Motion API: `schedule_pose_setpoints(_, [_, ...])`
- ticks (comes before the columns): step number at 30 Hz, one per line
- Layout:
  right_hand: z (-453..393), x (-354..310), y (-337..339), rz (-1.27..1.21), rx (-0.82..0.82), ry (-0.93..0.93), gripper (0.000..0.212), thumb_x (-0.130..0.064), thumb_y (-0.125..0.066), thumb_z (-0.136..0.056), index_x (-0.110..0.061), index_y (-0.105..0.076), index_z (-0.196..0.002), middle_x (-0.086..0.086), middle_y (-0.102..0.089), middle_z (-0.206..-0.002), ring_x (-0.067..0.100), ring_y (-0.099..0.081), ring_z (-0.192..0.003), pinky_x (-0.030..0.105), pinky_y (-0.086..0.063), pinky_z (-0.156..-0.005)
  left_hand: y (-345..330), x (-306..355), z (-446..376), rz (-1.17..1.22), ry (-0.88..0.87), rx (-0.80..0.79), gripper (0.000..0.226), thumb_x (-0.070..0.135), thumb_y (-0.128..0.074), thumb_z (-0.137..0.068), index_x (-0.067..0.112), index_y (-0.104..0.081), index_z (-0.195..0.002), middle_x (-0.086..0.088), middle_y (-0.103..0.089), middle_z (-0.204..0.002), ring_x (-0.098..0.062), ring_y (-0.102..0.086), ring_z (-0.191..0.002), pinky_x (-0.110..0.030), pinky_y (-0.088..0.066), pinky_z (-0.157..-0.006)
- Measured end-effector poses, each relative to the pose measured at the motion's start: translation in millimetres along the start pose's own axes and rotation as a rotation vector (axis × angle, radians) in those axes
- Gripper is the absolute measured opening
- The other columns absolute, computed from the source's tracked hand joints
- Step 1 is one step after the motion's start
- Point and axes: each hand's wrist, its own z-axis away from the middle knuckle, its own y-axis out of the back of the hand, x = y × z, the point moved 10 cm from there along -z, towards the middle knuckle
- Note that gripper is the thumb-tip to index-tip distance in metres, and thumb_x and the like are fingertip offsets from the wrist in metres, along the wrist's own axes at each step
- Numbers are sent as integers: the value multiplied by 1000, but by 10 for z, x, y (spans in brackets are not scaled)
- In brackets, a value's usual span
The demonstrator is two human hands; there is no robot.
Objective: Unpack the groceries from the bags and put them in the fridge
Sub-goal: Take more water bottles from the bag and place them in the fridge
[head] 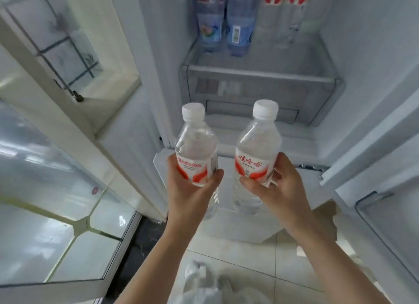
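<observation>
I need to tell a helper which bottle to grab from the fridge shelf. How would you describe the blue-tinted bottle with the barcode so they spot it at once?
Look into the open fridge, at the shelf above the clear drawer. Four bottles stand in a row at its back; the barcode bottle is second from the left. It alone shows a white barcode patch on a blue label, unlike its pictured-label neighbour and the two red-and-white-labelled clear bottles.

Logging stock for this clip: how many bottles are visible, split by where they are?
Bottles held in the hands: 2, one in the left hand and one in the right hand
Bottles on the fridge shelf: 4
Total: 6
</observation>
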Motion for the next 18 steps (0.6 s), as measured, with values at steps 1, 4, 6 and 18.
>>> schedule_pose_setpoints(1, [-154, -79, 29, 1, 24, 22, 58, -40, -86, -60, -29, -56, -108, -18, -68, -101, 6, -65, -97, 19, -55, -77, -69, 69, -185, 5, -29, -19, 58, 3, -84, -68, 27, -47, -105, 9, -65, -89, 0, -66, -79, -12, -52, -65])
schedule_pose_setpoints(4, [-466, -283, 83, -35, 74, 65, 56, -40, -83, -59, -27, -58, -108, -15, -69, -102, 5, -65, -96, 14, -52, -74, -225, 269, -529, 10, -84, -70, 57, 7, -85, -68, 27, -47, -105, 11, -64, -89, 0, -65, -79, -12, -51, -65])
schedule_pose_setpoints(6, [-692, -373, 130, -44, 144, 76, 55, -33, -85, -59, -25, -59, -108, -13, -70, -100, 4, -66, -93, 14, -51, -73, -316, 374, -795, 16, -112, -110, 56, 11, -85, -68, 30, -46, -103, 19, -63, -87, -1, -65, -79, -14, -52, -67])
schedule_pose_setpoints(18, [-1624, -1060, 663, 59, 463, 218, 53, -29, -88, -61, -25, -60, -105, -6, -71, -99, 7, -68, -91, 27, -56, -77, -1124, 1213, -1928, 165, -283, -246, 60, 8, -83, -70, 38, -44, -105, 11, -64, -98, 2, -66, -83, -10, -49, -66])
